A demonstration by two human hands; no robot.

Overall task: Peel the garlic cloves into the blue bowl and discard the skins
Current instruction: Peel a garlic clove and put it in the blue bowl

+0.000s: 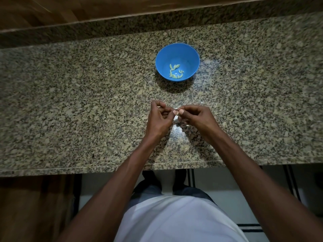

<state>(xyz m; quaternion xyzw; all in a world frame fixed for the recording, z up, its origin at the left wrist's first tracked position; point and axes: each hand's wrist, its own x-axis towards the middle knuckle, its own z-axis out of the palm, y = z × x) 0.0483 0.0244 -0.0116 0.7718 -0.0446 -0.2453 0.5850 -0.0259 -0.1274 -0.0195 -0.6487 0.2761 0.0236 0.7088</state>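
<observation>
Both hands — left hand (160, 117), right hand (197, 117) — fingers pinching one garlic clove (176, 114).

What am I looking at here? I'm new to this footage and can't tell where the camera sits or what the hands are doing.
There is no machine here, only a person. The single picture comes from a camera worn on the head, looking down past a white shirt at a speckled granite counter. Farther back on it stands a blue bowl with a few small peeled garlic cloves inside. The left hand and right hand meet above the counter, pinching one small garlic clove between their fingertips, apparently to peel it. It is mostly hidden.
</observation>
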